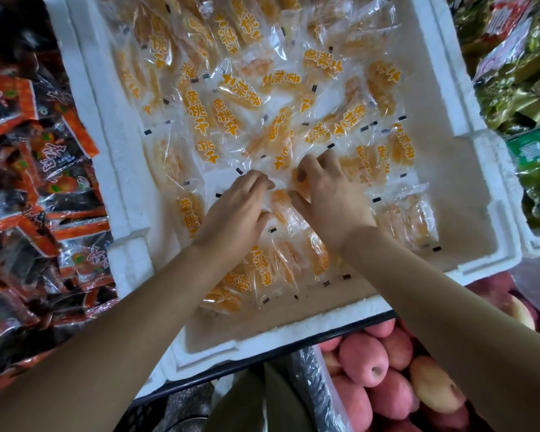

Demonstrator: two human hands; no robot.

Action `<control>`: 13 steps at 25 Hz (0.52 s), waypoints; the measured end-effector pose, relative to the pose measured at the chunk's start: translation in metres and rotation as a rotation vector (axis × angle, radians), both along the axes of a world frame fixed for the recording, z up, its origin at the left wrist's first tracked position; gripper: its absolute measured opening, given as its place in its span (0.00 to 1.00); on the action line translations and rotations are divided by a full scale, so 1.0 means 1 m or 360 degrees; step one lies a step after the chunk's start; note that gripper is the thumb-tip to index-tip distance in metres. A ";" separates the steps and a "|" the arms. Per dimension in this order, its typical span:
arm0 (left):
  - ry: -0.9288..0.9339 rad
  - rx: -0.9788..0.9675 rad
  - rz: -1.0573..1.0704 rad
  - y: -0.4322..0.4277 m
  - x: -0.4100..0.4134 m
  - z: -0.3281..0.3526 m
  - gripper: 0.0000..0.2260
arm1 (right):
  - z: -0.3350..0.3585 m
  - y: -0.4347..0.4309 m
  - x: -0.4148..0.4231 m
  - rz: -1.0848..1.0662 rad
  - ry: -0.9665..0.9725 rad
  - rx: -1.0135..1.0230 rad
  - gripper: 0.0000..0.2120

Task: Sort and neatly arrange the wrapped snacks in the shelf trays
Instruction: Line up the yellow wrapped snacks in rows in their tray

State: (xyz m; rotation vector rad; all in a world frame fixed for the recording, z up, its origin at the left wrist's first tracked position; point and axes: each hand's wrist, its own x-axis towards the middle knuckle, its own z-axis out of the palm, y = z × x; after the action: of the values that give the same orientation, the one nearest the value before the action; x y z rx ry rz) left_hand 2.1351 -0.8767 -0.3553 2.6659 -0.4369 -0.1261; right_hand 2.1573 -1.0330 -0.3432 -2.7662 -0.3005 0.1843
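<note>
A white foam tray [468, 194] holds several clear packets of orange dried fruit with orange lettering [231, 95], lying loose at many angles. Both my hands are down in the middle of the tray. My left hand [234, 213] lies palm down on the packets with its fingers curled onto one clear packet [282, 207] between the hands. My right hand [328, 194] pinches the same packet from the right, fingers bent over the pile. A short row of packets [262, 272] lies under my forearms near the tray's front wall.
A tray of red and black snack packets [35, 188] fills the left side. Green wrapped snacks [518, 73] sit in a tray at the right. Pink apples [387, 369] lie below the shelf edge at the bottom right.
</note>
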 end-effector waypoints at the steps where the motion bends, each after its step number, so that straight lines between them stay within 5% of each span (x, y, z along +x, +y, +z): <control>1: -0.0010 0.0011 -0.0001 -0.001 0.002 -0.001 0.17 | -0.002 0.002 0.002 -0.0010 -0.0003 -0.0031 0.13; 4: -0.0131 0.0055 -0.0047 0.002 0.005 -0.004 0.15 | -0.004 0.003 0.002 0.0006 -0.0085 -0.0114 0.14; 8: -0.0335 -0.0059 0.0125 0.007 0.011 0.003 0.10 | 0.001 0.004 0.008 -0.0188 -0.0150 0.0217 0.16; 13: -0.0065 -0.0117 0.0254 -0.008 0.056 0.016 0.18 | 0.001 0.020 0.039 -0.0511 0.0225 0.0539 0.20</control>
State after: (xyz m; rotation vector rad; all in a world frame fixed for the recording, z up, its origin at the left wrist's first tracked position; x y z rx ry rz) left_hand 2.1909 -0.8843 -0.3393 2.6220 -0.2353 -0.0069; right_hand 2.1967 -1.0128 -0.3418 -2.4079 0.1391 0.2221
